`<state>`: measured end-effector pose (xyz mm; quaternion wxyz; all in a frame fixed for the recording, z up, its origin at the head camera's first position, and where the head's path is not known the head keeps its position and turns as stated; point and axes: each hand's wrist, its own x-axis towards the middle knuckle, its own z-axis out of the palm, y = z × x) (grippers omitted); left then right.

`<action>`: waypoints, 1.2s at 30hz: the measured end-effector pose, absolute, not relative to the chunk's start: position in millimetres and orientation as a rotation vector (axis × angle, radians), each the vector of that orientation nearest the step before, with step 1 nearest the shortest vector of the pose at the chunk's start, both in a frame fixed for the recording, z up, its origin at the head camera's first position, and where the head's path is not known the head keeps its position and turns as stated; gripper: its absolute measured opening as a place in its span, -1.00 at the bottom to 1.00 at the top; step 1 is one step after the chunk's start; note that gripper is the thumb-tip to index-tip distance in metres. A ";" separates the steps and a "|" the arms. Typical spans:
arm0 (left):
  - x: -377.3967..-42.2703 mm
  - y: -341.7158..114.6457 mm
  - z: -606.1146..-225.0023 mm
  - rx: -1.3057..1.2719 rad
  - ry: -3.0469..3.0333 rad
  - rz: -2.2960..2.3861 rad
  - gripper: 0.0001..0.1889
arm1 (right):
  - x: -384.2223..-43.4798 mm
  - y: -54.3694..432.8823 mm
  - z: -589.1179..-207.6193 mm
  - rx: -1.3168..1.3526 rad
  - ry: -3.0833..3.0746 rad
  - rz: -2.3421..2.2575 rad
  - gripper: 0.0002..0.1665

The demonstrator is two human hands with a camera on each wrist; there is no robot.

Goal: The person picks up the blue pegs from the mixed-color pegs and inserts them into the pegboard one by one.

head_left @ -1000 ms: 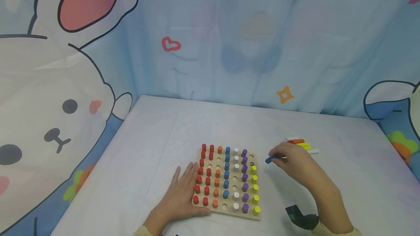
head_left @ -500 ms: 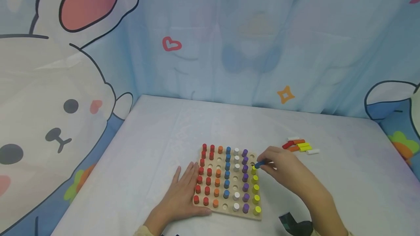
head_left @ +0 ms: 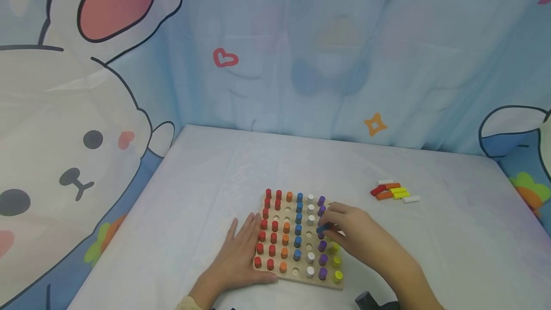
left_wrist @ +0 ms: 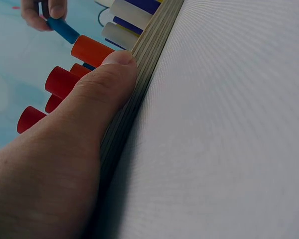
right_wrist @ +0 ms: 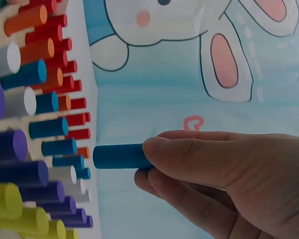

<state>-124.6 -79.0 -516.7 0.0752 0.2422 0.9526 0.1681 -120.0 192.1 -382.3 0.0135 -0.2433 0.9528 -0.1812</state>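
Note:
A wooden pegboard (head_left: 301,279) stands on the white table, filled with columns of red, orange, blue, white, purple and yellow pegs; some holes are bare. Along its left and near edges rests my left hand (head_left: 236,257), fingers straight and spread. In the left wrist view its thumb (left_wrist: 107,82) lies against the board's layered edge, by an orange peg (left_wrist: 92,50). My right hand (head_left: 355,231) is over the board's right side and pinches a blue peg (right_wrist: 120,156) between thumb and fingers. That peg is held above the others, apart from any hole. The hand hides part of the yellow column.
Loose pegs (head_left: 391,191) in white, red, orange and yellow lie in a small pile to the right, beyond the board. A printed curtain (head_left: 275,85) hangs behind the table's far edge. A dark wrist-camera piece (head_left: 374,303) shows near my right wrist.
My right hand has moved left and toward me from beside the loose pegs to over the board, carrying the blue peg. The left hand has stayed in place.

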 end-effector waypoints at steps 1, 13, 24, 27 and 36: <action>-124.6 -79.0 -516.7 0.725 2.857 0.503 0.35 | -118.7 189.4 -382.2 -0.758 2.964 -0.558 -0.80; -123.8 -79.5 -518.7 0.744 2.884 0.504 0.34 | -109.6 165.4 -388.9 -0.937 2.814 -0.553 -0.85; -124.2 -78.6 -516.9 0.735 2.875 0.502 0.34 | -106.7 149.1 -394.9 -0.918 2.637 -0.475 -0.85; -124.0 -78.4 -515.9 0.736 2.876 0.497 0.35 | -105.7 146.4 -397.0 -0.907 2.632 -0.474 -0.86; -123.5 -78.4 -513.2 0.735 2.867 0.506 0.34 | -103.9 138.7 -403.7 -0.901 2.628 -0.472 -0.91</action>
